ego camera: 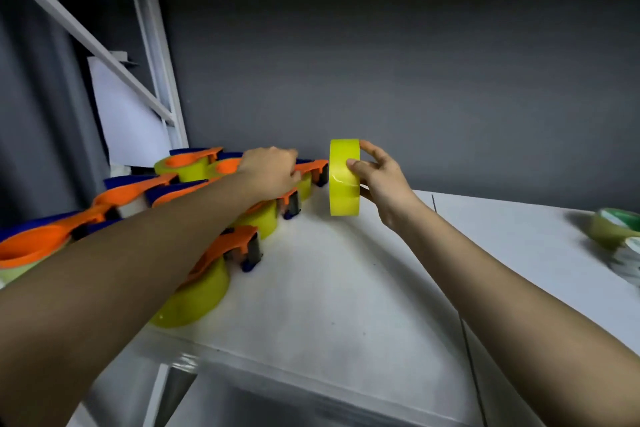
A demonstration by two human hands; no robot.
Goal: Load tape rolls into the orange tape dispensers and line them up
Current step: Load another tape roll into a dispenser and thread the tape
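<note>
My right hand (381, 177) holds a yellow tape roll (344, 177) upright on its edge above the white table (346, 288), thumb on the rim and fingers at its far side. Left of it, my left hand (273, 172) rests curled on an orange tape dispenser (311, 166) at the far end of the group. Several orange and blue dispensers loaded with yellow rolls lie along the table's left side; the nearest (214, 270) is partly hidden under my left forearm.
A dark grey wall stands close behind the table. A white metal frame (152, 55) and a white board (128, 114) rise at the left. At the right edge lie blurred greenish tape rolls (616, 229). The table's front edge drops off below.
</note>
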